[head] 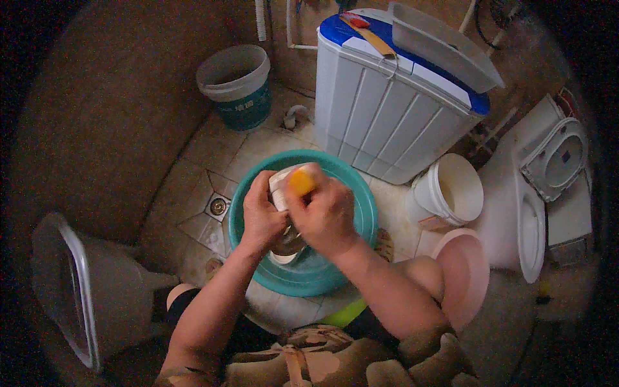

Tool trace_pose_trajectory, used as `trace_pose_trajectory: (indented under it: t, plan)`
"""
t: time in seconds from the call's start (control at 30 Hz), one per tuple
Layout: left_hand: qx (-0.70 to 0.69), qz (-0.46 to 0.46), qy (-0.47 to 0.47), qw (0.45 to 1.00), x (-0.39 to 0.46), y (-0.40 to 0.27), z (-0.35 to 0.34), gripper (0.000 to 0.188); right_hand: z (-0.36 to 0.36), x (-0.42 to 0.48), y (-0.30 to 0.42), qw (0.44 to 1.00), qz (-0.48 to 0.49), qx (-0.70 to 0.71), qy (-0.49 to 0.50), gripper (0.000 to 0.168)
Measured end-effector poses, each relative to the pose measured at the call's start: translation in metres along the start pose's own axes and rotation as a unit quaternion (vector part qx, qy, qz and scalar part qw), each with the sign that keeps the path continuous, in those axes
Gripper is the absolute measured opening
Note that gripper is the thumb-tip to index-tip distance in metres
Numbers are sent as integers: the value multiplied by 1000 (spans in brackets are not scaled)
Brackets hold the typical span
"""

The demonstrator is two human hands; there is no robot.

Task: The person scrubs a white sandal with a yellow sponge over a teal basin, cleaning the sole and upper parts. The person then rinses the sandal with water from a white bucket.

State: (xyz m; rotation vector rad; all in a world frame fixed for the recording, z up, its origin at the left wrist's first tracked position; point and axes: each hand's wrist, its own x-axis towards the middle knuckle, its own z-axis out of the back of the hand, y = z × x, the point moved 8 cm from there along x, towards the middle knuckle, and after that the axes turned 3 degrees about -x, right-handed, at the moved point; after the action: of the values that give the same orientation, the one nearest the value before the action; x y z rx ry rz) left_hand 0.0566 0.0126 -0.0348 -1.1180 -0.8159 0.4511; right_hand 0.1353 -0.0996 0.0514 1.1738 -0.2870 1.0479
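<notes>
Over a teal plastic basin (pixel 303 289) on the floor, my left hand (pixel 263 208) grips the side of a whitish shoe (pixel 280 191). Its sole end is up, and its lower part hangs into the basin, partly covered by my hands. A small yellow block (pixel 301 182), maybe a brush or sponge, is held in my right hand (pixel 324 208) against the shoe. That hand and the block are motion-blurred.
A white washing machine (pixel 372 111) with a blue top stands beyond the basin, left of it a paint bucket (pixel 242 106). At right are a white bucket (pixel 454 188), pink basin (pixel 464 280) and toilet (pixel 529 232). A floor drain (pixel 218 206) lies left.
</notes>
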Motion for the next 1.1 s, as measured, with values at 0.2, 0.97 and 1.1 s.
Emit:
trace_pose_trajectory:
  t: [0.2, 0.97, 1.1]
  plan:
    - [-7, 33, 5, 999, 13, -7, 1, 38, -1, 3, -35, 997, -66, 38, 30, 27]
    - [-19, 17, -2, 1000, 5, -5, -5, 42, -2, -7, -15, 999, 5, 47, -13, 30]
    - [-150, 30, -10, 988, 3, -12, -8, 43, 10, 0, -65, 971, -225, 57, 66, 28]
